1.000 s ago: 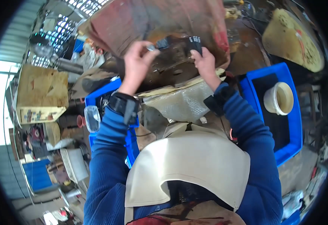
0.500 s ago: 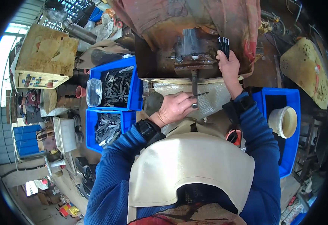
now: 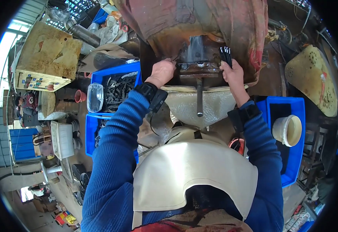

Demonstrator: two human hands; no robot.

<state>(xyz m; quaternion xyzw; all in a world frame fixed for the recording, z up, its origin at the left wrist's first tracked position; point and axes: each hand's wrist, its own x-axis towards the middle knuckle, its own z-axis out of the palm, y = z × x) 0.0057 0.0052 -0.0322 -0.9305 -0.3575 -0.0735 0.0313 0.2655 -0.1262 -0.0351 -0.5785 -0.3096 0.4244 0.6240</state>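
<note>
My left hand (image 3: 163,72) is closed at the left end of a rusty metal rest (image 3: 200,72), its fingertips pinching the end of a thin dark metal strip. Most of that strip is hard to make out against the dark metal. Just behind the rest is a pale grey, blurred wheel (image 3: 195,48) inside a rust-stained housing. Over on the right side of the rest, my right hand (image 3: 233,73) grips a bunch of slim black strips (image 3: 226,57) upright, their bright tips pointing away from me. A round metal bar (image 3: 200,98) sticks out from the rest toward me.
Blue bins (image 3: 137,75) at the left hold many dark strips, with a clear plastic tub (image 3: 95,97) on the edge. At the right, a blue bin (image 3: 303,116) carries a whitish bucket (image 3: 288,130). Stained reddish cloth (image 3: 250,23) drapes the housing; bubble wrap (image 3: 219,104) hangs below it.
My left hand has moved forward and left from above the bar to the rest, taking the thin strip along. My right hand stays by the housing, lowered slightly, still gripping the black strips.
</note>
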